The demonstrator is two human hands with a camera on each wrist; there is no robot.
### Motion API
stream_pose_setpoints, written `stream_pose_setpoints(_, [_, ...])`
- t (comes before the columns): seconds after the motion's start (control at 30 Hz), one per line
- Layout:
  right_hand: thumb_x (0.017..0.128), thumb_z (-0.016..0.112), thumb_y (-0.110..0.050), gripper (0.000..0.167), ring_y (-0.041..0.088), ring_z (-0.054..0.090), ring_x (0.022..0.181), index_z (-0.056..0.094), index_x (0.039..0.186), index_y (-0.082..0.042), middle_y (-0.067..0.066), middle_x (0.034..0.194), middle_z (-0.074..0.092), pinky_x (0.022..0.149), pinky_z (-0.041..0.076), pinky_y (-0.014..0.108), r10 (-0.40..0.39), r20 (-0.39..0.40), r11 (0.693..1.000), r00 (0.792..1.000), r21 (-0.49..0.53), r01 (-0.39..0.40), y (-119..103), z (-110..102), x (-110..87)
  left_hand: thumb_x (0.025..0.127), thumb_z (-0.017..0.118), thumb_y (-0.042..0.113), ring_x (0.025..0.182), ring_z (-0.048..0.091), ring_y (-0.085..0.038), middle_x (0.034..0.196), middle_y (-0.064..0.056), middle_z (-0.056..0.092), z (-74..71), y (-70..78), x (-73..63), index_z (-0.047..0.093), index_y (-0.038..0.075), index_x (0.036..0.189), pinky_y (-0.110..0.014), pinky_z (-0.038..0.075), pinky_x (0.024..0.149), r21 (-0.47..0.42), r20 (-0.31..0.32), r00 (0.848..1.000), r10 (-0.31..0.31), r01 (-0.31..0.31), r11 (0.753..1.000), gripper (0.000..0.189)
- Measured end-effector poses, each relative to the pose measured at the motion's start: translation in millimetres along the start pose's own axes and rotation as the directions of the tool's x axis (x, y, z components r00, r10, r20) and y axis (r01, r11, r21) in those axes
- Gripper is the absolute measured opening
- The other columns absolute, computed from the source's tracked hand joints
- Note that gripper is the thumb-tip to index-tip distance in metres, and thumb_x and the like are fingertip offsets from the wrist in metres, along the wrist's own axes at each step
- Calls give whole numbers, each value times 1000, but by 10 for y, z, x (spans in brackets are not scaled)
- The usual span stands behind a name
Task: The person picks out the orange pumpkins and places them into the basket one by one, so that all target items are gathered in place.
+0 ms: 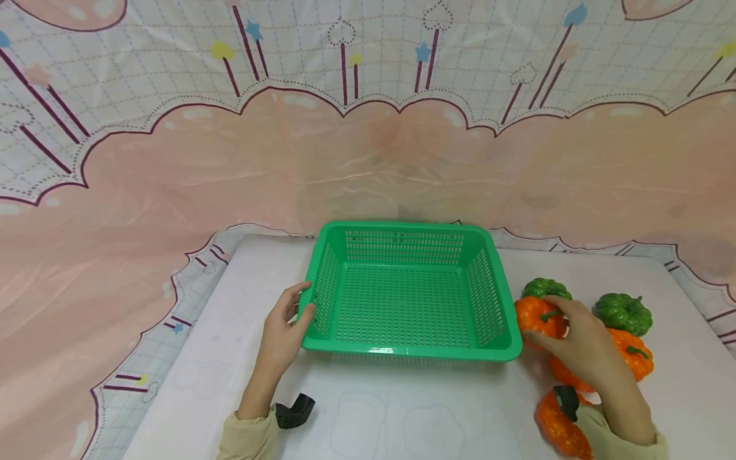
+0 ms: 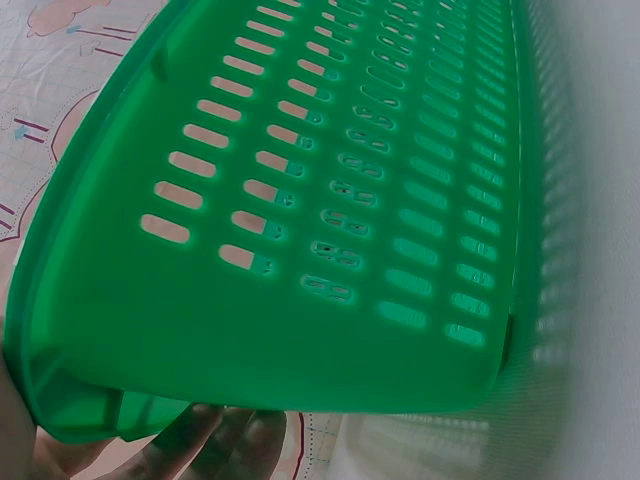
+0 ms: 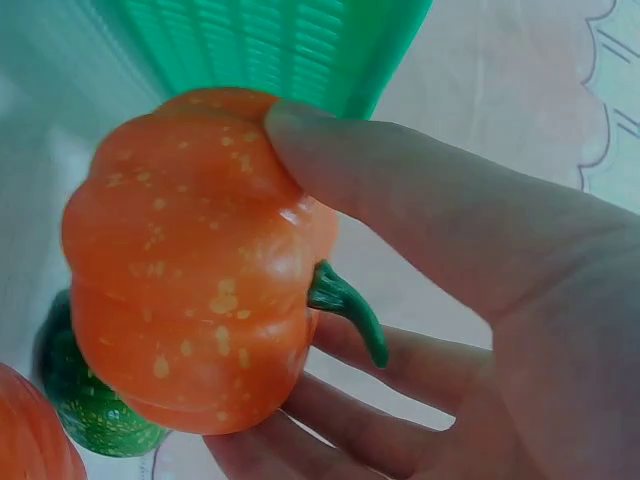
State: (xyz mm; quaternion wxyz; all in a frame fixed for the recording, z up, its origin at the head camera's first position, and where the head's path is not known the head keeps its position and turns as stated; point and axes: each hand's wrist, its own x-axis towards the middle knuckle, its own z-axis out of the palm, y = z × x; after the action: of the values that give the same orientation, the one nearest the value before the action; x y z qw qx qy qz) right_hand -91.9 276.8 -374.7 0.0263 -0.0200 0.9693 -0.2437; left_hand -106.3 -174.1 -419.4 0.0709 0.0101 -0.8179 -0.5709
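Observation:
A green plastic basket [image 1: 402,352] with slotted walls stands on the white table, its inside bare. My left hand [image 1: 282,335] holds its left rim, and in the left wrist view the fingers curl round the rim's edge by the slotted wall [image 2: 110,300]. Just outside the right wall, my right hand [image 1: 589,348] grips an orange toy pumpkin [image 1: 531,316]. The right wrist view shows this pumpkin [image 3: 190,260] speckled yellow, with a curved green stem, the thumb on one side and fingers on the other. Behind it sits a green pumpkin [image 1: 543,287], partly hidden.
More pumpkins lie at the right of the table: a green one [image 1: 623,313], an orange one [image 1: 638,361] partly behind the right hand, and another orange one [image 1: 558,425] by the right sleeve. A patterned cloth [image 1: 402,160] hangs behind the table.

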Motion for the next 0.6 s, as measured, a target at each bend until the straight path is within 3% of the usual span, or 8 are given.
stream_pose_setpoints(0.33, [84,75,-52,88,37,50,91,44,140,9,32,122,51,67,49,40,39,-32,999,999,-16,-40,-36,-66,-8,101,59,14,125,58,-34,135,-18,59,-1,3,-1,51,15,142,-54,51,96,2,-1,1000,-9,9,1000,42])
stream_pose_setpoints(0.43, [85,74,-53,89,38,50,91,43,140,9,31,120,51,67,49,41,46,-39,999,998,-18,-47,-38,-94,-5,101,59,14,125,58,-33,135,-18,59,-1,6,-1,51,16,142,-54,51,96,7,-2,1000,-14,14,1000,42])
stream_pose_setpoints(0.6, [87,73,-50,86,44,50,97,42,140,10,36,131,46,73,51,52,31,-60,999,998,-13,-32,-51,-145,14,100,59,14,125,58,-34,135,-18,59,3,0,7,51,15,142,-54,51,96,11,-5,1000,-14,14,1000,43])
